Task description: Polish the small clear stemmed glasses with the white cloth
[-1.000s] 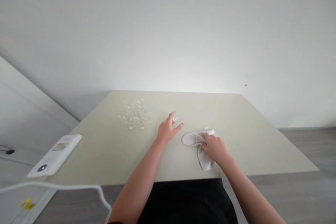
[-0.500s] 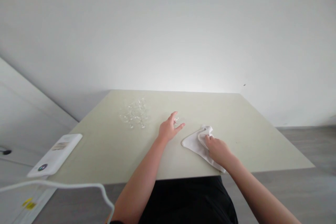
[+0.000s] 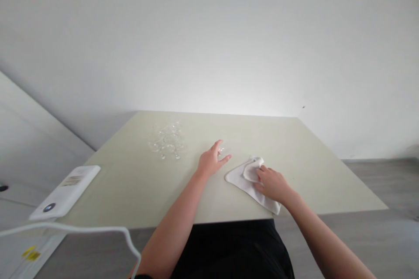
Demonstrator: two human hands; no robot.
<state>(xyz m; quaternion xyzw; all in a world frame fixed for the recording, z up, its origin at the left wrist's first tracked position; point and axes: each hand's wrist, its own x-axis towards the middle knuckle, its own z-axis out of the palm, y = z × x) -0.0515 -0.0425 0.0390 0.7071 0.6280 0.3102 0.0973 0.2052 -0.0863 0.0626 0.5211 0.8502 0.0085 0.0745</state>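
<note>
Near the middle of the table, my left hand [image 3: 211, 161] curves around a small clear glass [image 3: 224, 152]; thumb and fingers are on either side of it, and its outline is faint. My right hand [image 3: 272, 183] rests at a white cloth [image 3: 240, 177]. Its fingertips touch the cloth's folded part, while the thumb is apart from them, low over the cloth. The cloth lies flat near the front edge, with a fold on top. To the left of my left hand stands a cluster of several clear stemmed glasses [image 3: 168, 139], close together.
A white flat box-like device [image 3: 67, 192] lies at the table's left edge. A white cable [image 3: 81, 228] crosses the lower left. The pale table [image 3: 131, 192] meets a white wall [image 3: 209, 43] at the back. Grey floor [image 3: 376, 183] shows at the right.
My right hand has loosened on the cloth, its thumb now visible apart from the fingers. The raised fold has sunk flatter. My left hand stays around the glass; the view shifts slightly.
</note>
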